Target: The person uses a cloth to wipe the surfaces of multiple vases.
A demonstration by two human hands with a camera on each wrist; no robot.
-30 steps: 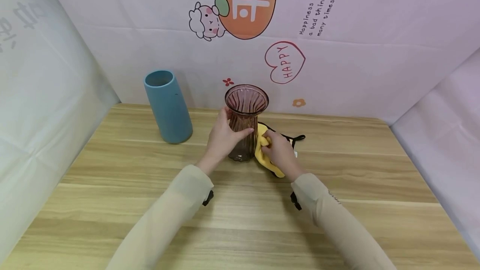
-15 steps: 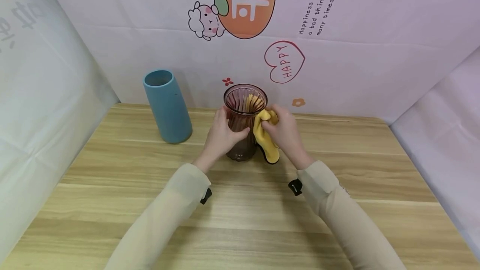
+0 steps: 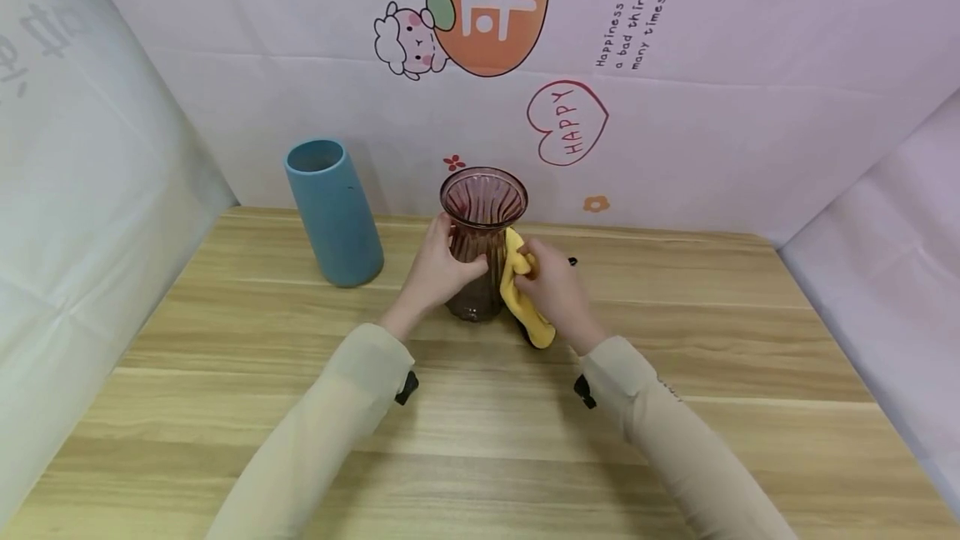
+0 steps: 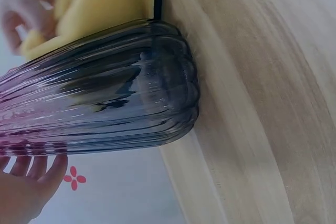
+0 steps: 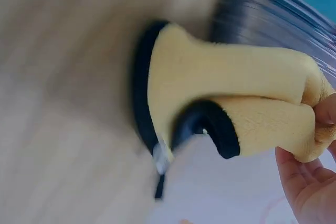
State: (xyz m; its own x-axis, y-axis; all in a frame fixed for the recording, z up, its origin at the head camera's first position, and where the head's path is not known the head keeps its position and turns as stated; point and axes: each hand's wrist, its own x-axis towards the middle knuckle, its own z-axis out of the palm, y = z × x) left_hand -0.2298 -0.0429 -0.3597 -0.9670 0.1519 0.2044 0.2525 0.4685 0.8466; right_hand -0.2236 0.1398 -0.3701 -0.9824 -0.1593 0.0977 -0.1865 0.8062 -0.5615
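Note:
A ribbed glass vase (image 3: pixel 477 273), purple-pink at its flared rim and darker toward the base, stands upright on the table. My left hand (image 3: pixel 438 267) grips its left side below the rim, thumb across the front. In my right hand (image 3: pixel 553 283) is a bunched yellow cloth (image 3: pixel 520 286) with black edging, pinched between thumb and fingers against the vase's right side. The right wrist view shows the cloth (image 5: pixel 231 77) folded over, its black-trimmed end and loop hanging free. Fingers (image 4: pixel 37 174) behind the glass show in the left wrist view.
A tall blue vase (image 3: pixel 335 219) stands to the left, near the back of the wooden table (image 3: pixel 480 457). White printed fabric (image 3: pixel 675 140) rises behind the table, and more fabric hangs along both sides.
My right hand rose with the cloth to near the vase's rim, then came back down along its right side. The glass vase and my left hand shifted slightly left.

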